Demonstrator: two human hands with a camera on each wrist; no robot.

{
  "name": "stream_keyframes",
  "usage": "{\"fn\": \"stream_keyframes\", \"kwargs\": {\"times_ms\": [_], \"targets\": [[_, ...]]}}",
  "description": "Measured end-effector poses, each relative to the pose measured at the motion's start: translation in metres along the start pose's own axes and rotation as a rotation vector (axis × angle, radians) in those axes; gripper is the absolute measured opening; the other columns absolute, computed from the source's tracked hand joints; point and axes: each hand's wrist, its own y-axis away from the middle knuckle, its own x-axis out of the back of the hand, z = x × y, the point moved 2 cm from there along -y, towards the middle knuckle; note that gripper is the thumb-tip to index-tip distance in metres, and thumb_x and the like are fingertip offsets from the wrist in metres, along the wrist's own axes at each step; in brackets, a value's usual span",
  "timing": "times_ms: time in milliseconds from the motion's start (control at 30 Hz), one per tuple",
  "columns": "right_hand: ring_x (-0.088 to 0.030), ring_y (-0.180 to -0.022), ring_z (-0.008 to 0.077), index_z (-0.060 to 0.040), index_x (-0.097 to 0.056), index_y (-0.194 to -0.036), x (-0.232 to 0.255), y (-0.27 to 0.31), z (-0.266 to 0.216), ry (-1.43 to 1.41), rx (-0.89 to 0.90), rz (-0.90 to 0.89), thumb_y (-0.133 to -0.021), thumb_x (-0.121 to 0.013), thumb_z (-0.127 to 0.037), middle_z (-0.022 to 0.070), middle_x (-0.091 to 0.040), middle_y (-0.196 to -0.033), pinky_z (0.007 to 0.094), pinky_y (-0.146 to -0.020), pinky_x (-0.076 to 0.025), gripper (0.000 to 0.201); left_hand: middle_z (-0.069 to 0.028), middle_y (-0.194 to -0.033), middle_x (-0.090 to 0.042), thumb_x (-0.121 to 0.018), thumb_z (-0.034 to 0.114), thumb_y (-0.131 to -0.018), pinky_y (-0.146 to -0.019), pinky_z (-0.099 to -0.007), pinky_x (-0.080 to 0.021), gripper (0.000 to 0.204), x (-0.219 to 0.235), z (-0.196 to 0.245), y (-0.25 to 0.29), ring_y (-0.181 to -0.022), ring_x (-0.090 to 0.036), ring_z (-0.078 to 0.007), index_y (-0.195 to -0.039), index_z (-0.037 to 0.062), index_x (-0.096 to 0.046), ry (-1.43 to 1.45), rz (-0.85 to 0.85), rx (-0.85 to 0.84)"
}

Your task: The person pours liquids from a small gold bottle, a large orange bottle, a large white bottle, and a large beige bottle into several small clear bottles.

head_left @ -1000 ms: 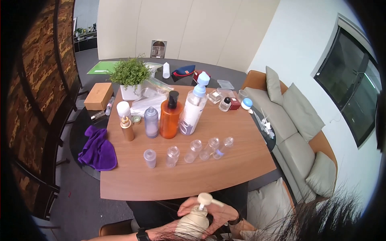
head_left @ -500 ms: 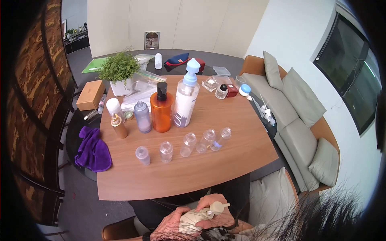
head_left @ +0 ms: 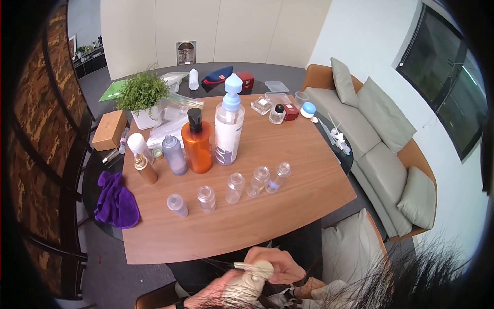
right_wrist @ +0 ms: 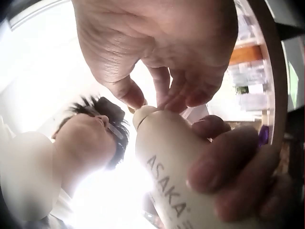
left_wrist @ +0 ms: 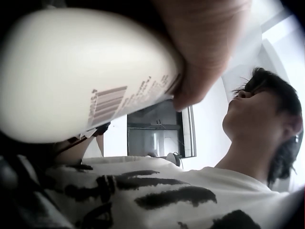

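Note:
A cream pump bottle point(head_left: 241, 289) with dark lettering is held over the person's lap, below the table's front edge. My left hand point(head_left: 212, 289) grips its body; the left wrist view shows the thumb point(left_wrist: 205, 57) along the bottle near a printed barcode. In the right wrist view, the left fingers point(right_wrist: 224, 167) wrap the bottle from the other side. My right hand point(head_left: 280, 263) pinches at the pump top point(head_left: 263, 269), with thumb and fingertips right at the bottle's neck in the right wrist view. The pump's spout point(head_left: 244, 265) points left.
On the wooden table point(head_left: 247, 219) stand several small clear bottles point(head_left: 235, 188) in a row. Behind them are an orange pump bottle point(head_left: 198, 147), a tall clear bottle with a blue top point(head_left: 228, 131) and a potted plant point(head_left: 143, 92). A purple cloth point(head_left: 117, 203) lies at the left.
The pump's spout has swung from pointing right to pointing left. My right hand has shifted from beside the bottle up to its pump top. The head view has turned slightly.

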Motion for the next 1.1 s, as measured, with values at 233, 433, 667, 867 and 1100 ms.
{"fn": "stream_keyframes", "kwargs": {"times_ms": [233, 433, 667, 867, 1100], "targets": [[-0.044, -0.156, 0.0329, -0.007, -0.052, -0.157, -0.02, -0.006, 0.017, 0.308, -0.212, -0.025, -0.093, -0.081, -0.052, 0.0128, -0.06, -0.156, 0.0523, -0.134, -0.021, 0.083, -0.0165, -0.128, -0.069, -0.087, 0.038, -0.091, -0.102, -0.0424, -0.057, 0.075, 0.005, 0.001, 0.002, -0.119, -0.071, -0.0322, -0.143, 0.0018, -0.049, 0.002, 0.036, 0.006], [-0.062, -0.14, 0.0369, 0.0023, -0.064, -0.141, -0.007, -0.03, -0.025, 0.424, 0.024, 0.059, -0.092, -0.082, -0.051, 0.0179, -0.075, -0.133, 0.0615, -0.132, -0.022, 0.074, -0.0164, -0.129, -0.07, -0.087, 0.038, -0.092, -0.103, -0.0422, -0.056, 0.073, 0.005, -0.001, 0.007, -0.121, -0.071, -0.032, -0.144, 0.0023, -0.049, 0.026, 0.024, 0.018], [-0.064, -0.137, 0.0379, 0.0106, -0.067, -0.135, -0.007, -0.02, -0.016, 0.193, -0.031, 0.152, -0.096, -0.081, -0.036, 0.025, -0.076, -0.126, 0.0593, -0.133, -0.018, 0.062, -0.0195, -0.133, -0.066, -0.086, 0.038, -0.092, -0.102, -0.0472, -0.057, 0.076, 0.005, -0.012, 0.01, -0.122, -0.07, -0.029, -0.144, 0.001, -0.045, 0.357, -0.012, 0.124], [-0.066, -0.132, 0.0357, 0.0026, -0.074, -0.128, -0.018, -0.031, -0.019, 0.306, -0.087, 0.073, -0.088, -0.082, -0.052, 0.0174, -0.077, -0.122, 0.0554, -0.13, -0.028, 0.068, -0.019, -0.127, -0.069, -0.084, 0.039, -0.093, -0.102, -0.0468, -0.058, 0.076, 0.008, 0.004, 0.007, -0.121, -0.071, -0.0364, -0.144, 0.0011, -0.043, 0.079, -0.129, 0.14], [-0.067, -0.102, 0.0275, -0.0063, -0.079, -0.115, 0.013, -0.014, -0.025, 0.55, -0.029, 0.148, -0.08, -0.092, -0.033, 0.0094, -0.068, -0.109, 0.038, -0.086, -0.053, 0.046, -0.0183, -0.111, -0.074, -0.085, 0.031, -0.092, -0.09, -0.0415, -0.059, 0.066, 0.01, -0.001, 0.007, -0.099, -0.075, -0.0331, -0.137, 0.0026, -0.046, 0.205, -0.064, 0.134]]}}
